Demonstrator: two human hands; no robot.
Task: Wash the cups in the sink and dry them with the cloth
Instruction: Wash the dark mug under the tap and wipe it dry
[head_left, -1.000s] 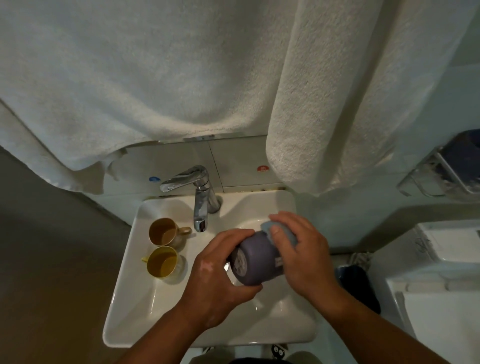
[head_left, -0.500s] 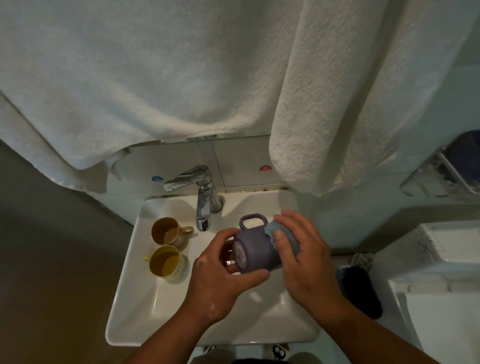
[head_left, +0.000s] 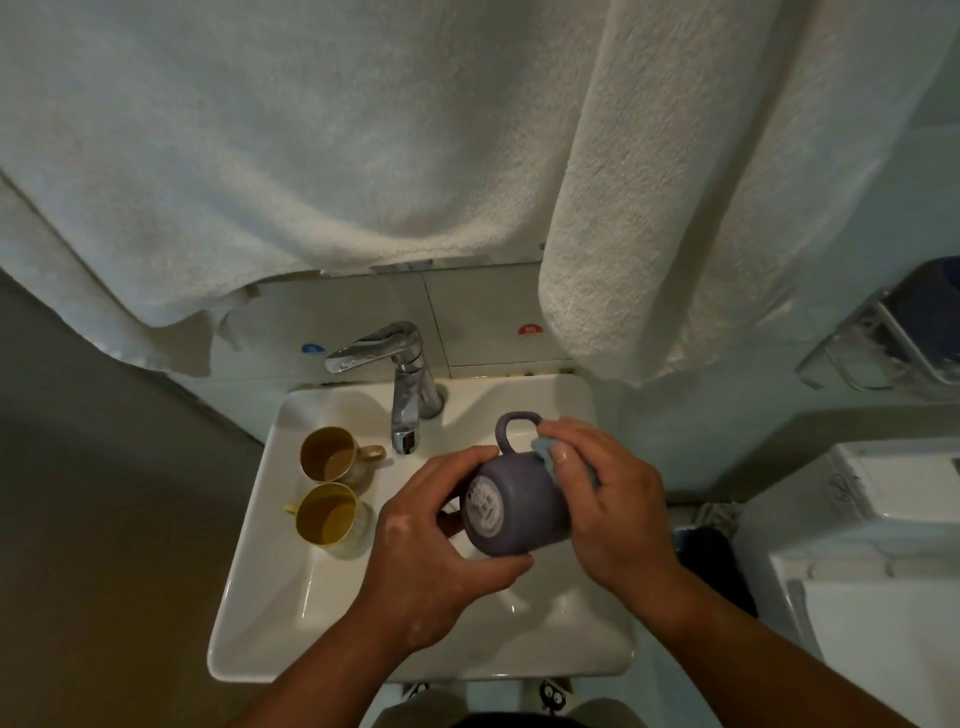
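A purple mug (head_left: 524, 506) lies on its side above the white sink (head_left: 270, 597), base toward me and handle pointing up. My left hand (head_left: 441, 551) grips its base end from below and the left. My right hand (head_left: 608, 499) holds a small light-blue cloth (head_left: 548, 448) against the mug's rim end, near the handle. Most of the cloth is hidden under the fingers. A beige cup (head_left: 332, 454) and a yellow cup (head_left: 327, 514) stand upright on the sink's left side.
A chrome faucet (head_left: 405, 384) rises at the sink's back centre, its lever pointing left. Large white towels (head_left: 311, 156) hang over the wall above. A white toilet tank (head_left: 878, 519) stands at the right, with a clear wall holder (head_left: 883, 343) above it.
The mug has rotated in my hands: its handle, hidden a second ago, now points up. My right hand has shifted with the cloth around the rim end.
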